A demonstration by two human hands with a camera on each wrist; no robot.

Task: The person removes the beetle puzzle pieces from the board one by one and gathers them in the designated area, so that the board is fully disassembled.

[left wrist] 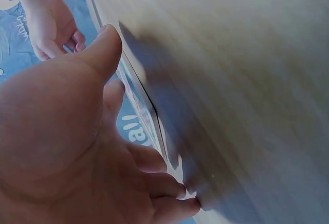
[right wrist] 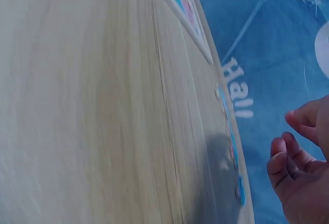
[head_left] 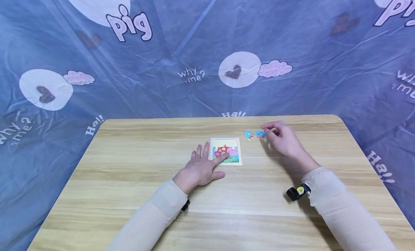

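Note:
A small white-rimmed jigsaw board (head_left: pixel 240 161) lies on the table, with a picture of a red spotted shape and a pink face in its lower part and a pale bare strip above. My left hand (head_left: pixel 201 168) is spread over its left side, the index finger extended onto the picture. Two blue jigsaw pieces, a left one (head_left: pixel 248 133) and a right one (head_left: pixel 260 133), lie to the board's upper right. Above the right piece hovers my right hand (head_left: pixel 282 138), fingers loosely bent. Seen from the right wrist, this hand (right wrist: pixel 303 162) holds nothing and stays apart from the pieces (right wrist: pixel 241 190).
The wooden table (head_left: pixel 136 193) ends at a back edge just behind the pieces. A blue printed cloth (head_left: pixel 162 89) hangs behind it and along both sides. A black wrist-worn device (head_left: pixel 294 193) sits at the right sleeve.

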